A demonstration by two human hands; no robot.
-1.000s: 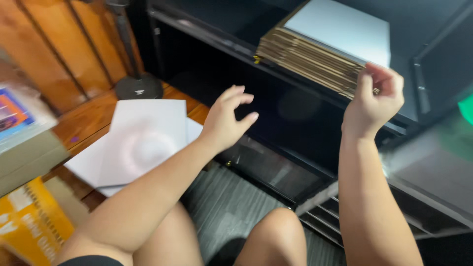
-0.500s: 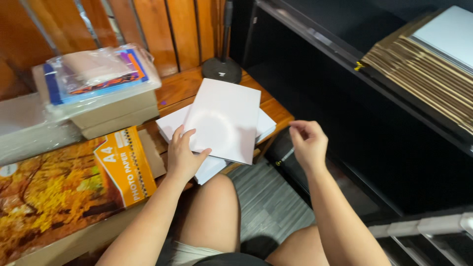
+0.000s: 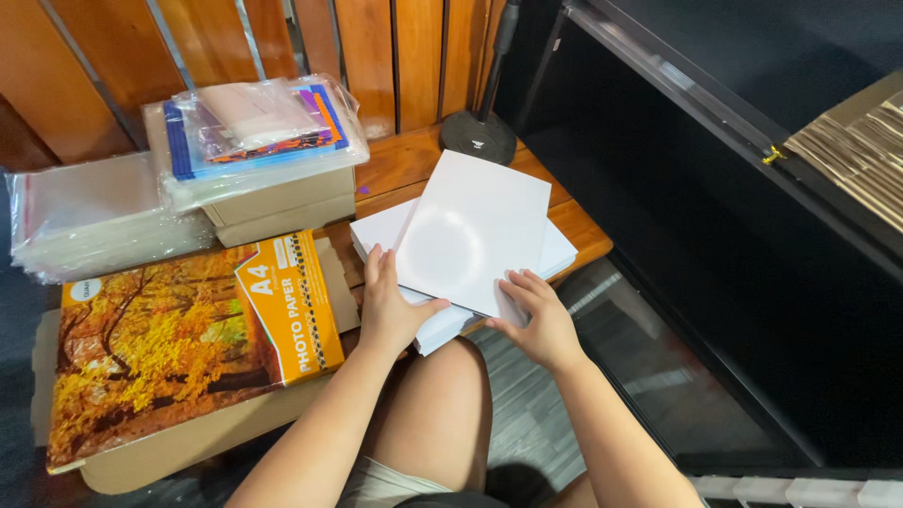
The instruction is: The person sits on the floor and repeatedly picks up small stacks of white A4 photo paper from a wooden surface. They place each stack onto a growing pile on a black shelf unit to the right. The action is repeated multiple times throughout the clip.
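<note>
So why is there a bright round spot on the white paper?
Head view: that is glare, light bouncing off the glossy top sheet between the left hand and right hand. The black shelf is dim, and the picture is sharp.
</note>
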